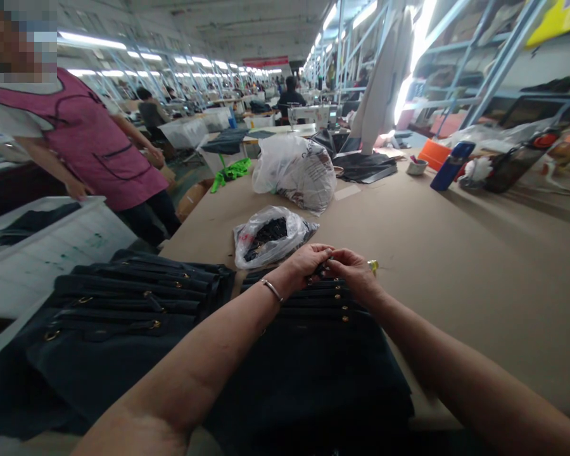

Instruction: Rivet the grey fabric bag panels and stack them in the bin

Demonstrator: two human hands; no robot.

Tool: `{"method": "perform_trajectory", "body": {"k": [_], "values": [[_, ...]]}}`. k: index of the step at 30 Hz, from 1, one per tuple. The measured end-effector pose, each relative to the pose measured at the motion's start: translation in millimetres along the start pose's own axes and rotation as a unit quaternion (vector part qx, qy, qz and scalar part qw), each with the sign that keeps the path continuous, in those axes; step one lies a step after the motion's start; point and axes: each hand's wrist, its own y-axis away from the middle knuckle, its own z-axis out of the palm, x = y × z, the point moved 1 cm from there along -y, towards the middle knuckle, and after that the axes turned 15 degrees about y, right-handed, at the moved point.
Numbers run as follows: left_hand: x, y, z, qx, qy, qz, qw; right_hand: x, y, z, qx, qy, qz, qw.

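Observation:
My left hand (pixel 308 263) and my right hand (pixel 355 271) meet over the far end of a stack of dark fabric panels (pixel 308 361). Fingers of both are pinched together around a small black piece (pixel 320 270), mostly hidden, that looks like a zipper pull. Gold zipper sliders (pixel 344 309) line up along the layered edges just below my right hand. A clear plastic bag (pixel 294 246) beyond my left hand lies open, full of small black pieces (pixel 270 235). To the left is another stack of dark panels (pixel 123 354) with zippers and gold rings.
Behind the small bag stands a larger white plastic bag (pixel 294 171). A blue box (pixel 452 166), a small cup (pixel 417 166) and a dark bottle (pixel 517 166) are at the table's (pixel 479 272) far right. A person in a pink apron (pixel 95 139) stands left by a white bin (pixel 61 253).

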Motion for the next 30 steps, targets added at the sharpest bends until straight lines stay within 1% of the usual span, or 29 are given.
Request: {"method": "perform_trajectory", "body": {"k": [2, 4, 9, 13, 15, 17, 18, 20, 22, 25, 30], "values": [[-1.6, 0.0, 1.2, -0.008, -0.004, 0.012, 1.000, -0.6, 1.0, -0.5, 0.019, -0.013, 0.006, 1.000], [-2.1, 0.9, 2.0, -0.002, -0.022, 0.018, 1.000, -0.9, 0.0, -3.1, 0.023, -0.020, 0.010, 0.999], [-0.7, 4.6, 0.9, 0.054, -0.097, 0.013, 0.994, -0.3, -5.5, -14.7, 0.009, -0.014, 0.036, 0.999], [-4.7, 2.3, -3.8, 0.083, -0.170, -0.001, 0.982, 2.6, -5.6, -21.1, 0.006, 0.003, 0.070, 0.998], [-8.5, -0.7, -5.7, 0.086, -0.221, -0.001, 0.971, 4.9, -5.5, -23.4, -0.006, 0.037, 0.073, 0.997], [-12.2, -4.0, -7.0, 0.080, -0.273, -0.001, 0.959, 6.9, -6.4, -26.6, -0.010, 0.112, 0.054, 0.992], [-13.6, -5.6, -7.5, 0.072, -0.293, -0.001, 0.953, 7.7, -7.3, -28.6, -0.012, 0.169, 0.040, 0.985], [-15.0, -8.6, -8.1, 0.058, -0.336, 0.002, 0.940, 9.0, -9.3, -33.2, -0.021, 0.287, 0.019, 0.958], [-14.2, -11.1, -8.0, 0.043, -0.393, 0.009, 0.918, 10.4, -11.2, -37.7, -0.036, 0.363, 0.017, 0.931], [-11.5, -14.6, -7.6, 0.039, -0.460, 0.017, 0.887, 14.3, -13.2, -42.8, -0.044, 0.409, 0.021, 0.911], [-12.8, -21.8, -9.2, 0.035, -0.494, 0.001, 0.869, 27.8, -16.6, -47.2, -0.054, 0.464, 0.035, 0.883]]}}
